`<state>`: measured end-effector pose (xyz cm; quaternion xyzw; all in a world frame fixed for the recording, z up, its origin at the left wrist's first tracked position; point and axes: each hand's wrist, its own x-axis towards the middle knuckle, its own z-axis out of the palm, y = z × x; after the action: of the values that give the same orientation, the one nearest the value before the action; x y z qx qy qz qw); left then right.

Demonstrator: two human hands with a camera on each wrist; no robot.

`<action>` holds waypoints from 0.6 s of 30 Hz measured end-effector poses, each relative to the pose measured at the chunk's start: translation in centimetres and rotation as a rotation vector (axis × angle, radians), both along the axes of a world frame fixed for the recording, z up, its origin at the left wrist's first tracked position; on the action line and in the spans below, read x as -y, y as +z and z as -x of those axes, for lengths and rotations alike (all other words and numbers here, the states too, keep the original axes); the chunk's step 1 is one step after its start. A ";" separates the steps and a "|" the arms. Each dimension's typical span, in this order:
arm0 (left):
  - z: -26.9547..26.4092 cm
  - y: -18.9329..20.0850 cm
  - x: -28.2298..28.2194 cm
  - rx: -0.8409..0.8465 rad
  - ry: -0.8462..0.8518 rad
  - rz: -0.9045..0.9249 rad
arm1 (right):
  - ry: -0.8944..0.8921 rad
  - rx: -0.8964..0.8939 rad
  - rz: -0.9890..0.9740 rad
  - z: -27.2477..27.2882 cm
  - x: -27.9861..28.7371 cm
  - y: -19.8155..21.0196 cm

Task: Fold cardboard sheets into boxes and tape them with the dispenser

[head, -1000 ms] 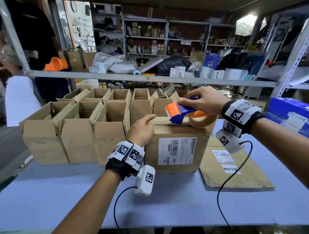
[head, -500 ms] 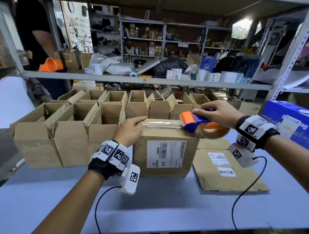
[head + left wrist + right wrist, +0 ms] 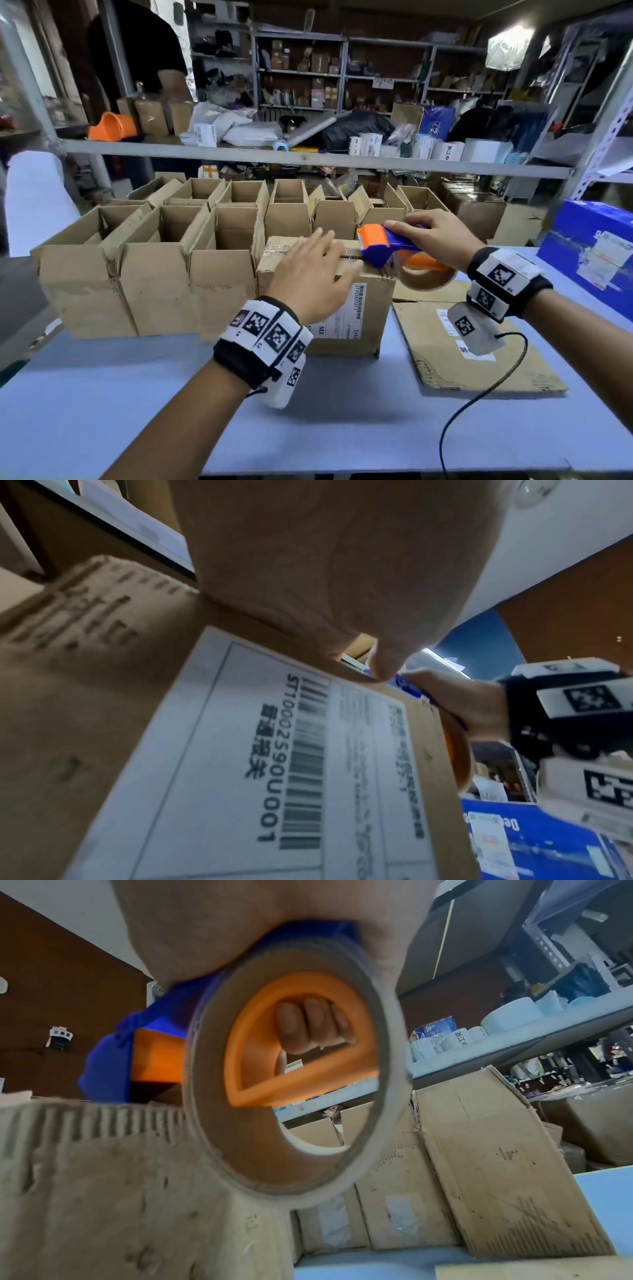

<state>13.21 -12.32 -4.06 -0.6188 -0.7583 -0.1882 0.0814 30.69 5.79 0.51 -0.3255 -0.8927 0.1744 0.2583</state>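
Blue table [image 3: 144, 394], brown box [image 3: 373, 301] (w/ label)

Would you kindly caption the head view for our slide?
Left hand flat on the closed box while the right hand draws the tape dispenser across its top seam.

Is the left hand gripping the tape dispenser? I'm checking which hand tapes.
No, the left hand lies open on the box, while the right hand holds the tape dispenser.

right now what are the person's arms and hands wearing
Both forearms are bare, no sleeves. Each wrist wears a black band carrying white blocks printed with black square markers. A white camera pod hangs under each, trailing a thin black cable. Neither hand is gloved.
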 end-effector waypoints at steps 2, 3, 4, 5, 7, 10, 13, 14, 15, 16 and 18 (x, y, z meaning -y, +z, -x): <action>-0.4 -0.3 -0.3 -0.042 0.014 0.009 | -0.016 0.022 -0.031 -0.2 0.0 0.3; -0.5 -0.3 -0.4 -0.062 0.022 0.009 | -0.025 0.034 -0.051 -0.3 0.0 0.5; -0.6 -0.3 -0.3 -0.080 0.025 0.014 | -0.030 0.047 -0.072 -0.4 0.0 0.7; -0.6 -0.3 -0.3 -0.093 0.023 0.025 | -0.028 0.060 -0.093 -0.5 0.0 1.0; -0.6 -0.3 -0.2 -0.119 0.017 0.049 | -0.021 0.096 -0.138 -0.6 0.0 1.8; -1.0 -0.3 -0.3 -0.155 0.003 0.062 | -0.026 0.148 -0.194 -0.8 0.0 2.9; -1.7 -0.3 -0.7 -0.167 -0.011 0.075 | -0.024 0.178 -0.192 -1.7 -0.3 3.7; -1.8 -0.3 -0.8 -0.171 -0.012 0.079 | -0.018 0.180 -0.185 -2.0 -0.4 3.8; -1.8 -0.3 -0.8 -0.174 -0.013 0.082 | -0.010 0.179 -0.179 -2.2 -0.4 3.8; -1.8 -0.4 -0.8 -0.181 -0.014 0.082 | -0.004 0.176 -0.174 -2.4 -0.4 3.8; -1.8 -0.5 -0.7 -0.194 -0.014 0.077 | 0.003 0.174 -0.166 -2.7 -0.5 3.6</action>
<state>14.98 -11.58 -4.51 -0.6420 -0.7492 -0.0989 0.1293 33.37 6.33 4.11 -0.3155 -0.9237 0.0713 0.2054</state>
